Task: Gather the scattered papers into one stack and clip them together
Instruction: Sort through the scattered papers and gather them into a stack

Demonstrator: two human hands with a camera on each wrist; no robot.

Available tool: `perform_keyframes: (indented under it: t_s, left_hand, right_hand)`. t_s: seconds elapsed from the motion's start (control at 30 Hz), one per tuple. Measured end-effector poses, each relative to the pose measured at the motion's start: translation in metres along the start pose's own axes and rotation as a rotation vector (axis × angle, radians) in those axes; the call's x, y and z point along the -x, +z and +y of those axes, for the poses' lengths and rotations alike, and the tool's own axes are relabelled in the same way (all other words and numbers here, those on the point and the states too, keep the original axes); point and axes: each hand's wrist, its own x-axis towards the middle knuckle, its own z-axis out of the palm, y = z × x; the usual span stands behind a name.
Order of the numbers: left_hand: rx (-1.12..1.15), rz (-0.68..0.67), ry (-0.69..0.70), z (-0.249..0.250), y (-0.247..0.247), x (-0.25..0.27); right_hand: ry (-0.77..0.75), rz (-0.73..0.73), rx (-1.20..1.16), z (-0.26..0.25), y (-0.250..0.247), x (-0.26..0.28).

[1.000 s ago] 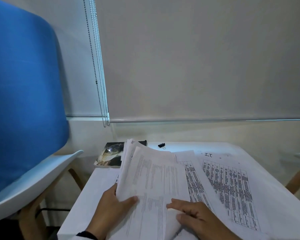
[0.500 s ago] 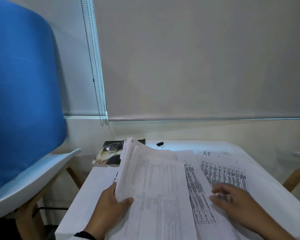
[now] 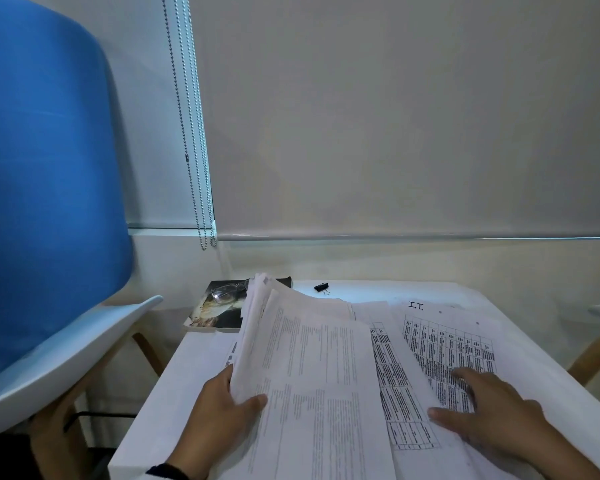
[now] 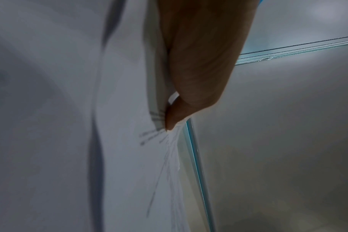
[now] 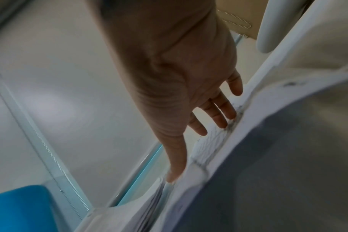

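A thick stack of printed papers (image 3: 312, 368) lies on the white table (image 3: 174, 386), its left edge lifted. My left hand (image 3: 222, 407) grips that edge, thumb on top, fingers underneath; the left wrist view shows the thumb (image 4: 175, 116) pinching the sheets (image 4: 129, 141). To the right lie two loose sheets with printed tables, one (image 3: 392, 375) partly under the stack, the other (image 3: 444, 344) headed "I.T.". My right hand (image 3: 482, 414) rests flat on that sheet with straight, spread fingers (image 5: 224, 109). A small black binder clip (image 3: 321, 287) sits at the table's far edge.
A book (image 3: 215, 313) with a pair of glasses (image 3: 227, 292) on it lies at the table's far left corner. A blue and white chair (image 3: 42, 237) stands to the left. A blind's bead chain (image 3: 201, 202) hangs by the wall. Another chair's wooden leg (image 3: 593, 355) shows at right.
My right hand has moved from the stack's lower right to the right, onto the "I.T." sheet. My left hand keeps its grip on the stack's left edge.
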Motion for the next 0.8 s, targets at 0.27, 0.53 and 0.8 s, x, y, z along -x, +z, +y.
perform_keyframes:
  t_s: [0.27, 0.53, 0.8]
  left_hand:
    - [0.017, -0.009, 0.011, 0.000, -0.001, 0.001]
    - [0.031, -0.011, 0.020, -0.003, -0.002, -0.002]
    - [0.057, -0.025, 0.051, -0.005, -0.001, -0.002]
  right_hand:
    - [-0.243, -0.012, -0.502, -0.032, 0.027, -0.006]
    - [-0.259, 0.303, -0.573, -0.020, -0.003, -0.008]
    - [-0.482, 0.724, -0.856, -0.044, -0.043, 0.018]
